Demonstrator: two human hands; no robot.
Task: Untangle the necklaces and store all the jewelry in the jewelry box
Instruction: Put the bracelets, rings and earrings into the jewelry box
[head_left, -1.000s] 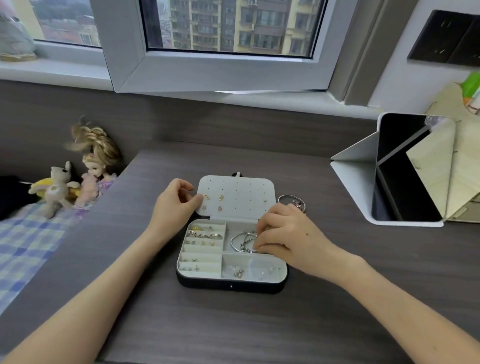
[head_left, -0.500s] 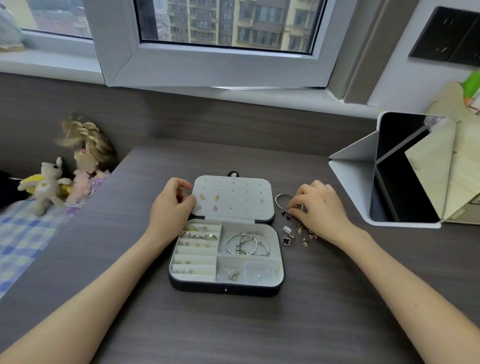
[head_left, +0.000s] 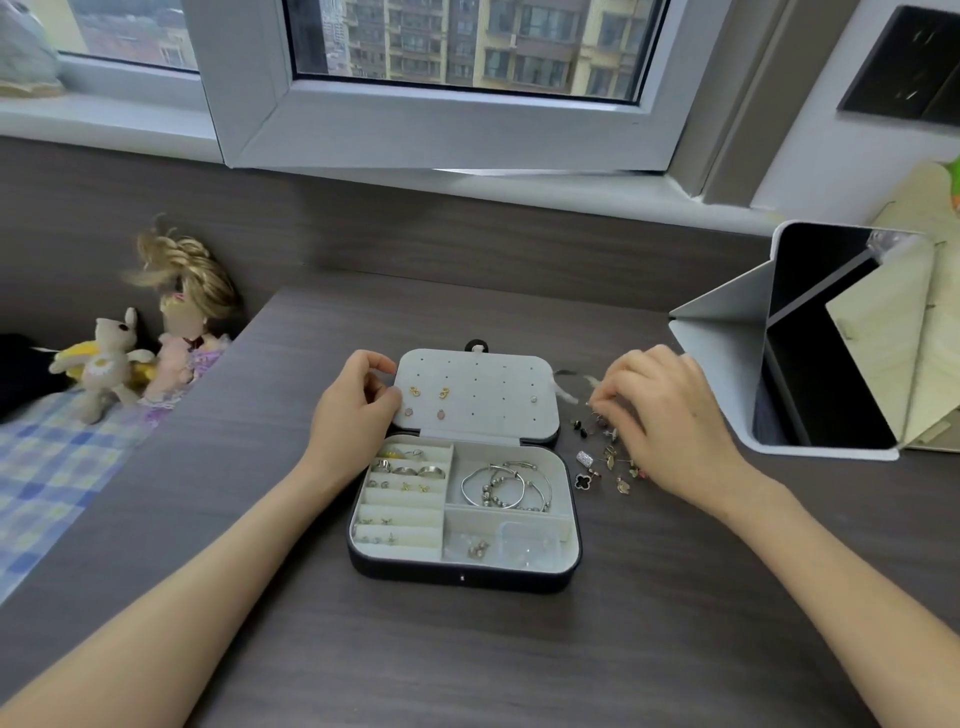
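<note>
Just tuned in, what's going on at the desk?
A person is filling an open jewelry box. The left hand grips the lid at its left edge; the right hand fingers loose earrings and charms on the desk right of the box. Its compartments already hold bangles and rings.

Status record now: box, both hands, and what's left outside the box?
box: open on desk, lid laid back
left hand: grips lid's left edge
right hand: curled over loose pieces right of box; grasp unclear
in box: bangles, rings, small studs
outside: loose pieces, including black clover
</note>
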